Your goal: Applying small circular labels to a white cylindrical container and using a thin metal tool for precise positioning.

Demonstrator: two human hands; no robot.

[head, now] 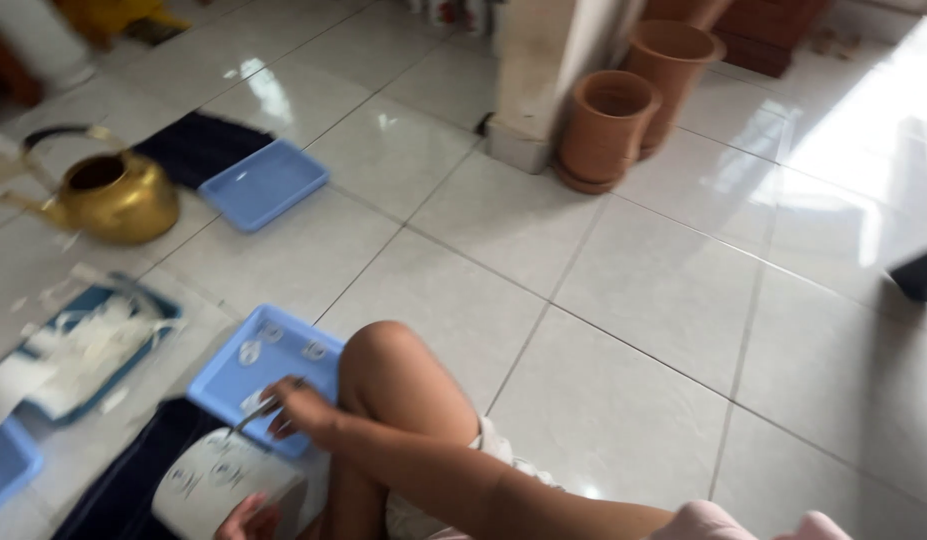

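Floor: pale glossy tiled floor (623,290), the person sitting on it with 1 bare knee (383,345) raised beside the work.
Clay pots: 2 empty terracotta pots (608,125) stand touching each other against a white pillar base (523,140), well apart from the hands.
Kettle: a brass kettle (108,195) with its lid off and its dark opening showing; spout toward the left edge, handle arched over it.
Dark cloths: 1 dark cloth (198,145) lies under the far tray's left end; another dark cloth (123,490) lies under the sheet near the hands.
Far tray: a blue rectangular tray (265,183) just right of the kettle; its contents cannot be made out.
Paper tray: a teal tray (93,345) at the left, heaped with white paper scraps.
Near tray: a blue tray (245,372) touching the knee, holding about 3 small round white cut-outs.
Corner tray: part of another blue tray (3,465) at the lower left edge.
Sheet: a white printed sheet (218,480) curled into a loose roll, long axis running from lower left to upper right, at the bottom edge.
Left hand: left hand (248,520) clasped on the sheet's lower edge.
Right hand: right hand (298,410) over the near tray's front rim, fingers closed around a thin metal tool.
Tool: the thin metal tool (255,412), blurred, long axis slanting, tip pointing down-left to the sheet.
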